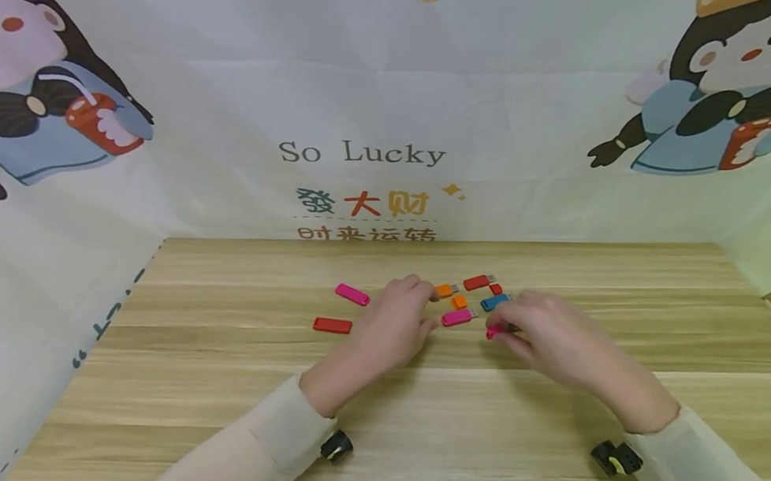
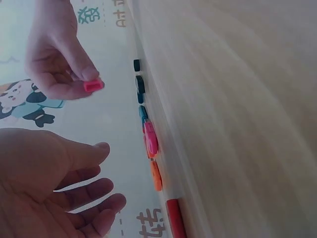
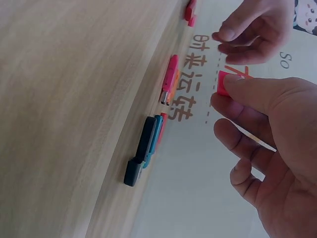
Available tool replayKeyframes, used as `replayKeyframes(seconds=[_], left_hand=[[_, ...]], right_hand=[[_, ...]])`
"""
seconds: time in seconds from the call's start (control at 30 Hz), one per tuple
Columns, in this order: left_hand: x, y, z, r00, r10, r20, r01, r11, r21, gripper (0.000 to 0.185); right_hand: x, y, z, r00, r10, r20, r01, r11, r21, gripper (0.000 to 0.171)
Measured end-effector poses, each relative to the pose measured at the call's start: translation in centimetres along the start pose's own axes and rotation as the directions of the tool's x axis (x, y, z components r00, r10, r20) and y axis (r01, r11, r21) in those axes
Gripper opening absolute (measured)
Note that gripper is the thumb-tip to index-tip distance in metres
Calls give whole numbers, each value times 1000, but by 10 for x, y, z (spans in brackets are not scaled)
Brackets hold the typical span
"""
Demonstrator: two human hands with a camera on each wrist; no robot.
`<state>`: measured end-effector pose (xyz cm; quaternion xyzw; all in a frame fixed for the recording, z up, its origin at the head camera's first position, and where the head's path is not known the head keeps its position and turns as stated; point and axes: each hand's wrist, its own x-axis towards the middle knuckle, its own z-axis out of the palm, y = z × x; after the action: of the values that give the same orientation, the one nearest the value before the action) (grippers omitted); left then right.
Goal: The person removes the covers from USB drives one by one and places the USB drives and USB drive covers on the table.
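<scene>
My right hand (image 1: 546, 334) pinches a small pink USB stick cap (image 3: 224, 84) between thumb and forefinger, above the table. The left hand (image 1: 396, 323) hovers with relaxed fingers and nothing in them, left of a pink USB stick (image 1: 458, 317) whose metal plug is bare. Behind that stick lie an orange USB stick (image 1: 445, 290), its loose orange cap (image 1: 459, 302), a red USB stick (image 1: 477, 283) and a red cap (image 1: 496, 289). Near the right hand is a blue USB stick (image 1: 494, 302). A black USB stick (image 3: 145, 136) and black cap (image 3: 132, 172) show in the right wrist view.
Left of the left hand, a capped pink USB stick (image 1: 352, 294) and a capped red one (image 1: 332, 325) lie on the wooden table (image 1: 449, 438). A printed white cloth (image 1: 245, 97) stands behind and at both sides of the table.
</scene>
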<state>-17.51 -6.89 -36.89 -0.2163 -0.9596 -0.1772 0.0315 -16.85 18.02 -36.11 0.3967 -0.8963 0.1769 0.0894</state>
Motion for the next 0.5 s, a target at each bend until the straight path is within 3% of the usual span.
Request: replayKeyframes(seconds=[0.3,0.5], left_hand=[[-19,-6,-6,990,117,-74,-108,987,121,35],[-35,-13,-7,990,121,-73,-112,987,117,37]], right_hand=[[12,9,9,999,12,46,-13,1000,11,13],[20,14,12,994,17,112,-21,999,31,10]])
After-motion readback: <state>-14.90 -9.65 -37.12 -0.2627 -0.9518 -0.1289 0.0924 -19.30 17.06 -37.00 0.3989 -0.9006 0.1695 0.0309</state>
